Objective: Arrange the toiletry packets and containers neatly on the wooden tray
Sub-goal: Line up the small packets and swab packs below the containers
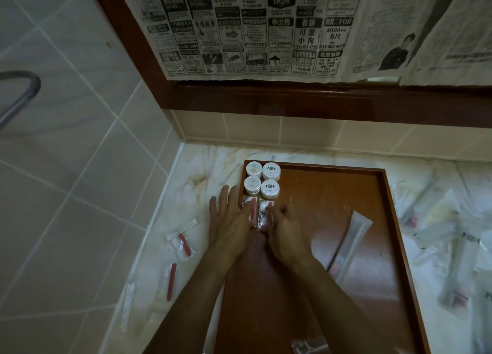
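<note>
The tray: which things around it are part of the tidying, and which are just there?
Part of the job:
tray
four round tubs
packets under the left hand and right hand
long packet
loose packets on the left and right

Just there:
newspaper
metal bar

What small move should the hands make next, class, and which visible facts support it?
Probably nudge the two packets straight so they sit in line below the four round containers at the wooden tray's far left corner. The left hand lies flat beside them, the right hand has its fingers curled on them, and more packets wait on the counter.
</note>
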